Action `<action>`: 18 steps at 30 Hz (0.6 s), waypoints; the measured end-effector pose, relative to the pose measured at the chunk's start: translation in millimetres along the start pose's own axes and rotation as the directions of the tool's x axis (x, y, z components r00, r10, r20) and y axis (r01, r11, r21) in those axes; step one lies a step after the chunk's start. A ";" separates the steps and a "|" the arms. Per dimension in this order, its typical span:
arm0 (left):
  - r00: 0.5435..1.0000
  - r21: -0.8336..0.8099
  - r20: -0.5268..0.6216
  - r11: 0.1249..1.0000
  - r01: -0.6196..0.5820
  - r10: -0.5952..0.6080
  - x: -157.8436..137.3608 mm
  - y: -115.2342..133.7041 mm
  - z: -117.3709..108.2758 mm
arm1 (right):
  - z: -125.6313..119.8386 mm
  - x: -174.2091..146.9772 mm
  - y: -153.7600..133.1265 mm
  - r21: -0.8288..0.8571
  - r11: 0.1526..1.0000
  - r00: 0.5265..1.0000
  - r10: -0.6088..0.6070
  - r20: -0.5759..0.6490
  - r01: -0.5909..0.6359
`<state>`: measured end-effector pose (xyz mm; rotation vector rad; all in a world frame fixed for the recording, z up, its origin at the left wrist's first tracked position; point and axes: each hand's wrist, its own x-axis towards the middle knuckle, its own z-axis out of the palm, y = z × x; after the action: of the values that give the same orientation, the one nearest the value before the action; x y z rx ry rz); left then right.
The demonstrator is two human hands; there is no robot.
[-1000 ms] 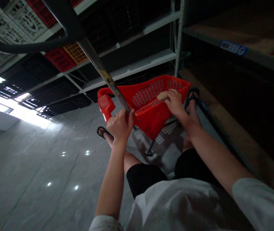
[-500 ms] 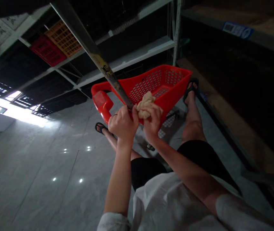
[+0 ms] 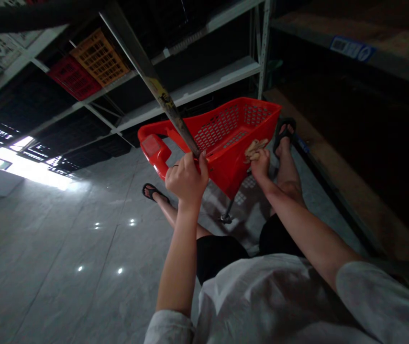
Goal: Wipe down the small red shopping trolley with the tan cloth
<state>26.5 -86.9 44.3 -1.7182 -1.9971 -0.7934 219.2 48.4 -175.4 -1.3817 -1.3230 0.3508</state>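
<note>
My left hand [image 3: 187,177] is closed around the lower end of a scuffed metal pole [image 3: 147,71], which slants up to the upper left and has a worn yellow patch. Just behind that hand is a red plastic shopping basket [image 3: 222,160] with perforated walls and a looped handle [image 3: 154,148]. My right hand [image 3: 260,165] grips a crumpled beige cloth [image 3: 254,149] at the basket's outer right side. Whether the cloth touches the basket wall is hard to tell.
Metal shelving [image 3: 190,91] runs behind, holding a red crate [image 3: 73,76], a yellow crate [image 3: 100,57] and dark crates. A shelf with a blue label [image 3: 352,48] stands to the right. A small caster [image 3: 226,218] shows under the basket, above the grey floor [image 3: 64,234].
My right hand has moved right with the cloth, away from the pole's lower end to the basket's right side. My left hand stays on the pole, whose upper end has shifted slightly right.
</note>
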 end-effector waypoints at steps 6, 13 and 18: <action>0.999 -0.017 0.044 1.000 0.022 -0.021 4.9 32.1 9.2 | 4.1 -87.6 -74.5 0.197 0.975 0.993 0.086 0.085 -0.102; 0.953 -0.282 0.212 0.948 -0.150 0.214 11.1 54.6 -17.8 | -41.3 -62.9 -163.5 0.354 0.926 0.990 -0.141 -0.008 0.134; 0.913 -0.333 0.081 0.875 -0.352 0.399 25.5 15.5 -9.4 | -51.3 -1.6 -142.4 0.328 0.916 0.973 -0.218 -0.080 0.232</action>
<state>36.6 -72.0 70.0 -2.3186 -1.5967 -0.8972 190.0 -16.2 -41.6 -0.9360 -1.3030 0.3691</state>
